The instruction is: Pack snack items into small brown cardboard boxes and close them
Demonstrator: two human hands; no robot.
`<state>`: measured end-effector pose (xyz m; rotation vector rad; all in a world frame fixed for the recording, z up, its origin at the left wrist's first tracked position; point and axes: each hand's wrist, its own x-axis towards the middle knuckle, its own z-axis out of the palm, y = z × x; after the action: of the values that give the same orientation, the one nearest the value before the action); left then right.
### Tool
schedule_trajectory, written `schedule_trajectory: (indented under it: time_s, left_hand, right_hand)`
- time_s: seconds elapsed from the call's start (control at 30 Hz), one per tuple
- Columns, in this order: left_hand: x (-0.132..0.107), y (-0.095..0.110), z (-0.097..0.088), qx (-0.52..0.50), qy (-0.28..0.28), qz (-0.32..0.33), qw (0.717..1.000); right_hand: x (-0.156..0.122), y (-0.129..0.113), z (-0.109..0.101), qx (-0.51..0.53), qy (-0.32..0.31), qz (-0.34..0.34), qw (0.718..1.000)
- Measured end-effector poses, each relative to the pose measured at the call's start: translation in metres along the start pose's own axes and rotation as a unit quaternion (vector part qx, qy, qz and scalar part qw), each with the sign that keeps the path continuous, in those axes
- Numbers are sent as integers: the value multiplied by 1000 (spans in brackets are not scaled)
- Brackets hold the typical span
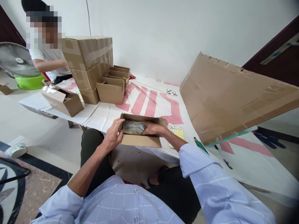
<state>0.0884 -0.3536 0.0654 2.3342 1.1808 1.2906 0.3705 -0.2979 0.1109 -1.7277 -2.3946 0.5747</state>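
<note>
An open cardboard box [141, 141] sits at the table's near edge, its front flap folded down toward me. My left hand [113, 136] grips the box's left end, thumb at the rim and fingers around the side. Inside lies a greyish packet [133, 127] in clear, shiny plastic; its contents cannot be made out. My right hand [153, 128] reaches into the box from the right, its fingers closed on the right part of the packet. The box wall hides some of those fingertips.
Taped cartons [90, 56] are stacked at the back left, with open boxes [112, 88] beside them. Another open box [64, 99] stands near a co-worker [50, 59]. A large cardboard sheet [233, 96] leans on the right. A yellow patterned card [177, 133] lies by my right forearm.
</note>
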Motion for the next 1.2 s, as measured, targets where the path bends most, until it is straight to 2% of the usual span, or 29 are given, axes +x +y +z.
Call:
schedule_trajectory:
  time_s: [0.07,0.13,0.3,0.6,0.7,0.8,0.9,1.0,1.2]
  left_hand:
    - [4,-1,1,-8,9,0,1000]
    - [8,-3,3,-16,14,0,1000]
    - [18,-9,6,-41,0,-15,999]
    - [40,-23,9,-72,-23,-58,995]
    - [47,-26,10,-78,-31,-79,993]
    - [54,-29,12,-79,-31,-111,990]
    - [68,-38,17,-72,-33,-153,985]
    - [92,-52,25,-63,-26,-183,981]
    - [165,-89,48,-107,-2,-213,971]
  right_hand:
    - [-3,0,-7,35,-62,20,997]
    - [-6,1,-15,67,-73,19,995]
    - [-8,9,-18,146,-65,-5,987]
    - [5,30,-25,208,-65,-81,973]
    - [9,27,-22,191,-5,-96,977]
    - [13,22,-16,173,80,-95,977]
    - [14,20,-19,166,174,-75,968]
    - [11,23,-36,188,257,-70,945]
    - [-19,28,-91,273,412,-78,866]
